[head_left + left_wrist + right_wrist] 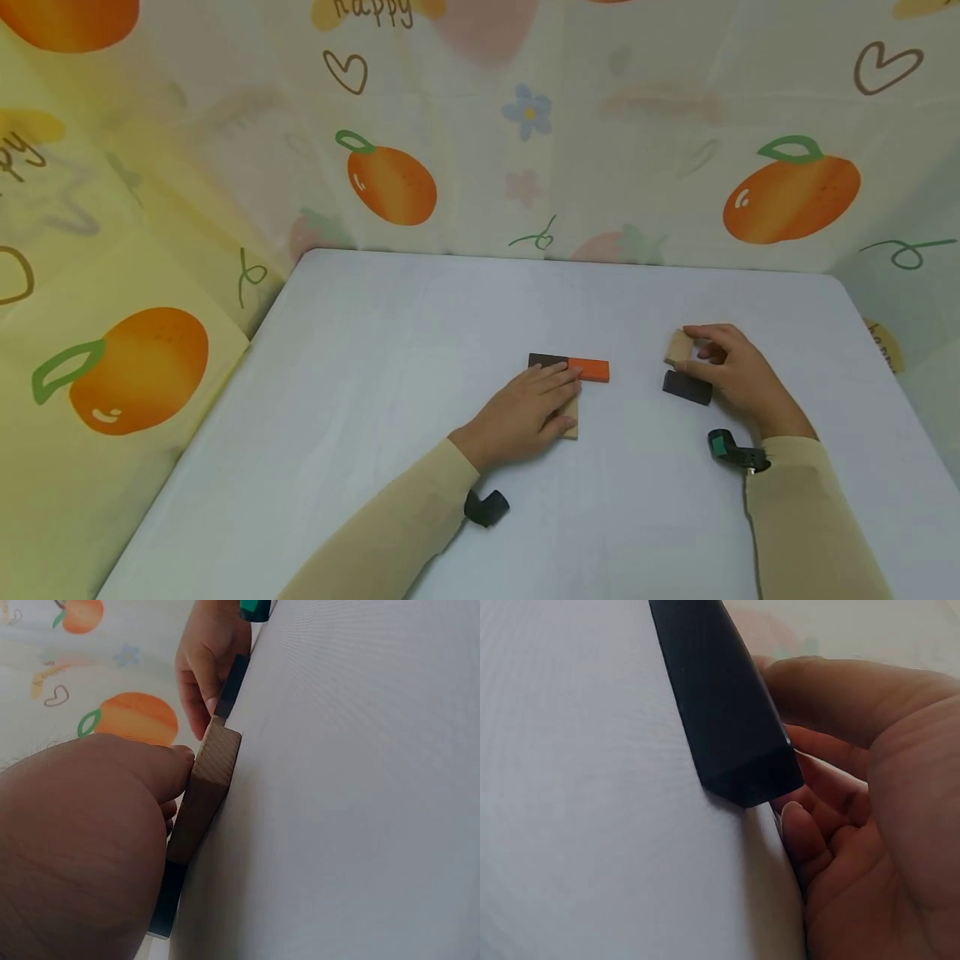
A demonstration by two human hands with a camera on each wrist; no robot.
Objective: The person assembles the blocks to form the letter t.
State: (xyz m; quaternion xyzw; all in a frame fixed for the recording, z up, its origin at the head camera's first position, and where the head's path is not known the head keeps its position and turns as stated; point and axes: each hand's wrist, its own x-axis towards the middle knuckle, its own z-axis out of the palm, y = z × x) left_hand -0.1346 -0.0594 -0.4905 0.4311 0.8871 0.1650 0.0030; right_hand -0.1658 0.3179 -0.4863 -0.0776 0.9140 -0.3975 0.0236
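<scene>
My left hand (517, 417) lies over a pale wooden block (572, 423), its fingers fairly straight and its thumb at the block's near part. Past the fingertips, a dark block (546, 360) and an orange block (591, 370) lie end to end, crossing the wooden one's far end. To the right, my right hand (738, 375) pinches a second pale wooden block (678, 347) between thumb and fingers. Just in front of that block a black block (687, 388) lies on the table. The same black block (724, 705) hides the pinched one in the right wrist view.
The blocks are on a white table (390, 350). Behind it and at the left hangs a cloth (465, 150) printed with oranges, hearts and flowers. Each wrist wears a small dark camera, one on the left (486, 507) and one on the right (738, 452).
</scene>
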